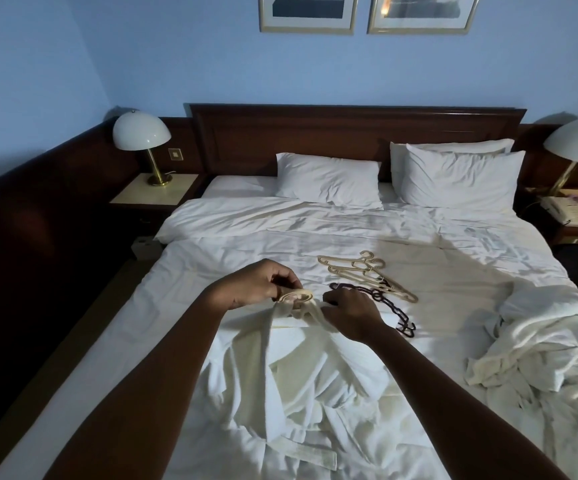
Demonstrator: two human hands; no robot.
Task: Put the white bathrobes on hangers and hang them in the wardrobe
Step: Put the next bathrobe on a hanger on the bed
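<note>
White terry bathrobe [301, 386] lies spread on the bed [419, 237], collar end under both hands. Soft, limp, fairly bulky cloth; likely to slump off a hanger unless taken at collar and shoulders. Left hand [256, 284] pinches a cream plastic hanger hook [296, 296] at the collar. Right hand [351, 315], knuckles up, grips collar fabric just beside it. Both forearms reach forward, nearly parallel. Beyond the right hand: loose cream plastic hangers [363, 275], a dark plastic hanger [384, 304]. Crumpled second white bathrobe [537, 355] well to its right.
</note>
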